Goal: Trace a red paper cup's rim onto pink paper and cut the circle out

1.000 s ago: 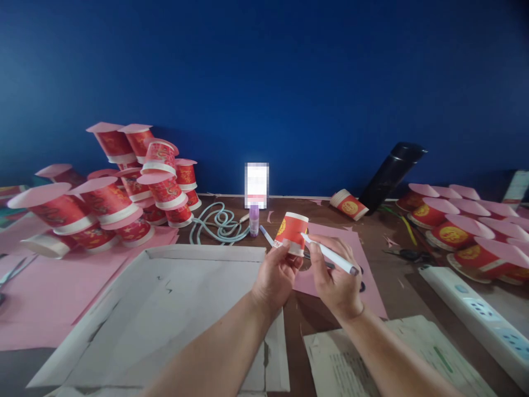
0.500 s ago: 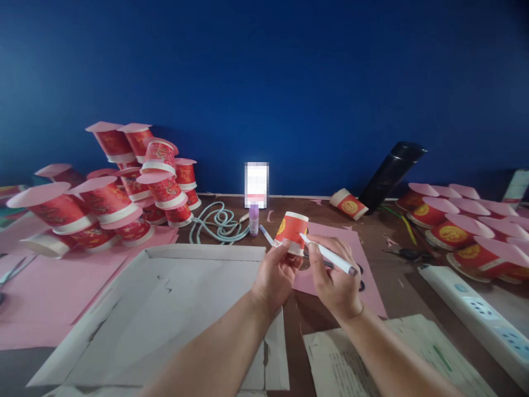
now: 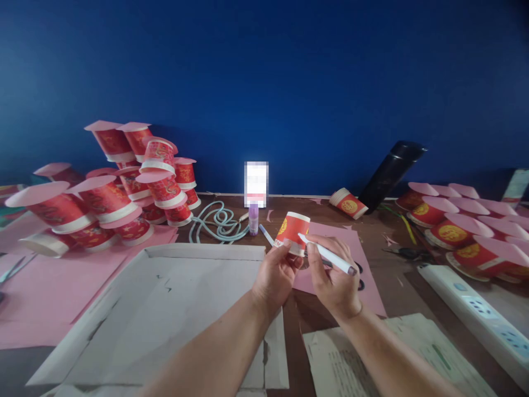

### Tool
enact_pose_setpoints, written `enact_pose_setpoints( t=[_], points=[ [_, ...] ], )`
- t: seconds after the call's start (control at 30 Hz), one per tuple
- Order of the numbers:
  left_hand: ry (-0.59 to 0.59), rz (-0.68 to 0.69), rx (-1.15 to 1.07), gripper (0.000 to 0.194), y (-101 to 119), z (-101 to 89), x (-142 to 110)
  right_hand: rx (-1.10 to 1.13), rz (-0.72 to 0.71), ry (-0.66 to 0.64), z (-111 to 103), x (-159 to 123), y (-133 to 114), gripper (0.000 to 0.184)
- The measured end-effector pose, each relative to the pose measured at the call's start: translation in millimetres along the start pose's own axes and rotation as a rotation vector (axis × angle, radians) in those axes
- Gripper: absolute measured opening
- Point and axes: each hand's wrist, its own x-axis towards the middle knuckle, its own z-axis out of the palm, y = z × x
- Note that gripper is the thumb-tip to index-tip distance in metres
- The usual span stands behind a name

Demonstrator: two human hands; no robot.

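A red paper cup [image 3: 294, 227] with gold print is gripped by my left hand [image 3: 276, 274], the thumb across its lower side. My right hand [image 3: 336, 275] is closed around a white marker [image 3: 330, 257], whose tip is at the cup's red wall; whether it touches I cannot tell. Beneath the hands lies a pink paper sheet [image 3: 366, 275], and on it a pair of scissors [image 3: 360, 284] with black handles, mostly covered by my right hand. A marker cap [image 3: 265, 234] or thin pen, white and purple, rests just behind the cup.
Red cups with pink discs [image 3: 159, 157] are stacked at left; more cups [image 3: 454, 231] stand at right. A white cardboard tray [image 3: 165, 314] lies front left, a power strip [image 3: 475, 317] at right. Behind are a cable [image 3: 215, 220], glue stick [image 3: 253, 220], black bottle [image 3: 390, 173] and tipped cups [image 3: 349, 204].
The marker's tip has shifted very slightly left along the cup wall. The cup has turned or moved a touch to the right; both hands keep their hold.
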Motion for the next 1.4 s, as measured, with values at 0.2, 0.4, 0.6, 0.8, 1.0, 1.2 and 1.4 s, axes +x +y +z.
enact_pose_setpoints(
  t=[0.2,0.4,0.6,0.8,1.0,1.2,1.4],
  points=[
    [-0.016,0.006,0.027,0.014,-1.1,1.1,-0.8,0.0,-0.003,0.003,0.0,0.9,-0.7,0.018],
    [-0.023,0.007,0.034,0.016,-0.7,1.2,-1.0,-0.001,0.001,0.0,-0.5,1.1,-1.2,0.018],
    [0.002,-0.007,0.007,0.013,-1.4,0.0,-0.5,0.006,0.003,-0.006,-0.6,1.1,-1.3,0.02],
    [-0.02,0.002,0.016,0.014,-0.4,0.5,-1.2,0.003,0.0,0.0,-0.3,0.5,-0.5,0.019],
    [-0.01,0.008,0.013,0.014,-0.4,0.2,-1.5,-0.013,0.005,-0.005,-0.4,-0.3,0.0,0.017],
    [-0.015,0.011,0.0,0.014,-1.0,-0.2,-1.0,-0.012,0.0,-0.009,-0.5,-0.5,0.2,0.019],
    [0.002,0.007,0.004,0.012,0.2,0.9,-0.5,0.003,-0.008,-0.012,-0.7,-0.9,1.1,0.021]
  ],
)
